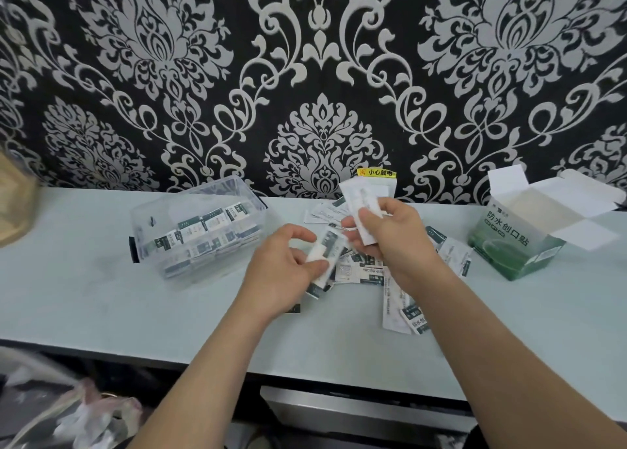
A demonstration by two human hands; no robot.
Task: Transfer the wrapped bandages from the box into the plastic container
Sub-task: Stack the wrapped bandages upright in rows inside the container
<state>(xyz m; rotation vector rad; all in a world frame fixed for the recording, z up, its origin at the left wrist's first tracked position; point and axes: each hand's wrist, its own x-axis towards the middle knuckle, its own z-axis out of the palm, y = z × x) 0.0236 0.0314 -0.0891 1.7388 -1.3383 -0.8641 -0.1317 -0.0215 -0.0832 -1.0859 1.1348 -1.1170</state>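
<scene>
A clear plastic container stands left of centre on the pale table, with several wrapped bandages in rows inside it. The green and white bandage box stands open at the right, its flaps up. Loose wrapped bandages lie scattered on the table between them, partly hidden under my hands. My left hand grips a small stack of wrapped bandages. My right hand holds another bunch of white wrappers upright, just above the pile.
A patterned black and silver wall runs behind the table. A brown object sits at the far left edge. Plastic bags lie on the floor below the table's front edge. A yellow warning label is on the wall behind my hands.
</scene>
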